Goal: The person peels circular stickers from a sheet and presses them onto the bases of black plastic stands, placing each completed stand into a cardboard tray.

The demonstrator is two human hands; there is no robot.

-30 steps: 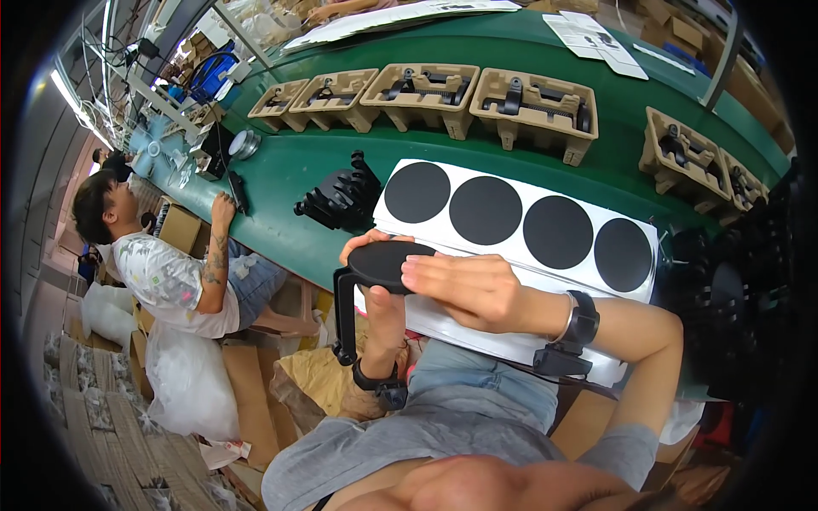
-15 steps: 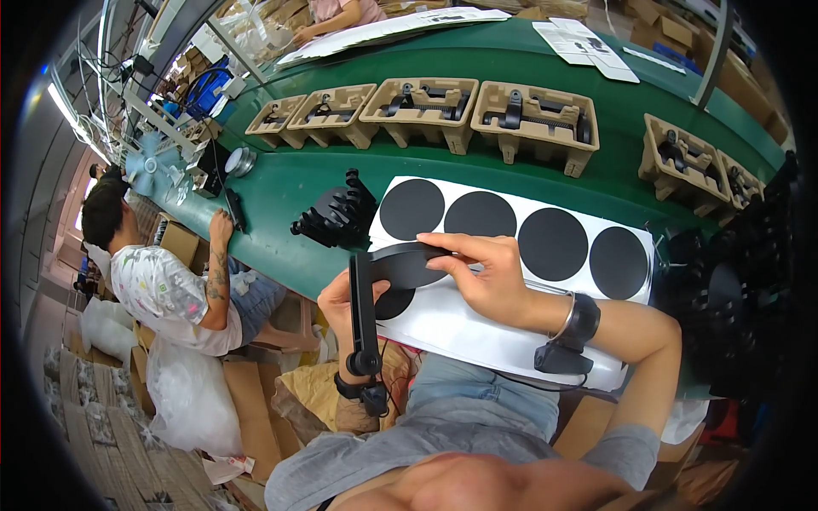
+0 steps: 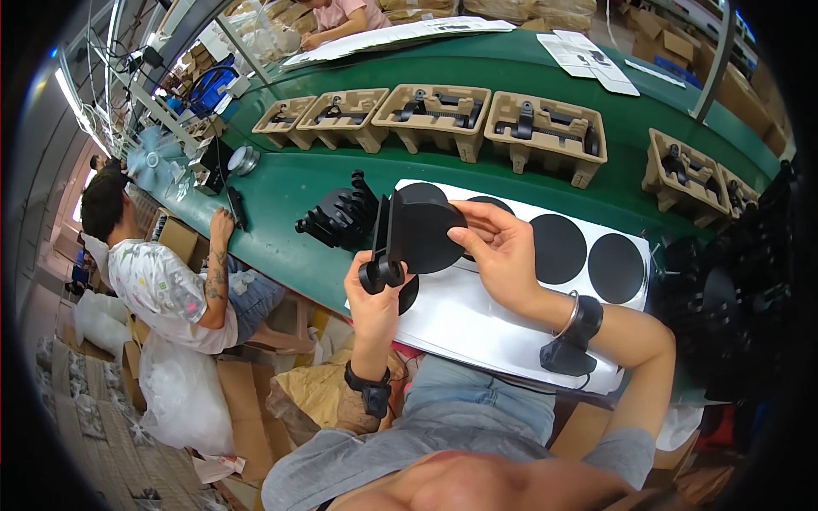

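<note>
A black plastic bracket with a hinged arm and a round plate (image 3: 430, 240) is held up in front of me. My left hand (image 3: 371, 308) is closed around its lower left end, near the hinge. At the plate's right edge, my right hand (image 3: 509, 260) pinches with thumb and forefinger. Whether a separate thin pad lies on the plate I cannot tell. Beneath my hands is a white sheet (image 3: 464, 317) with several round black pads (image 3: 557, 249) on it; the bracket and right hand hide some of them. A cluster of similar black parts (image 3: 339, 215) stands just left of the sheet.
Brown moulded trays (image 3: 545, 136) holding black parts stand in a row along the green bench (image 3: 298, 183). More black parts (image 3: 703, 285) are piled at the right. A seated person (image 3: 162, 281) works at the left, beside a fan (image 3: 153, 162); another person (image 3: 349, 17) is across the bench.
The bracket has been raised and turned, so its round plate now faces me more fully. My left hand has moved up and right with it; my right hand still grips the plate's edge.
</note>
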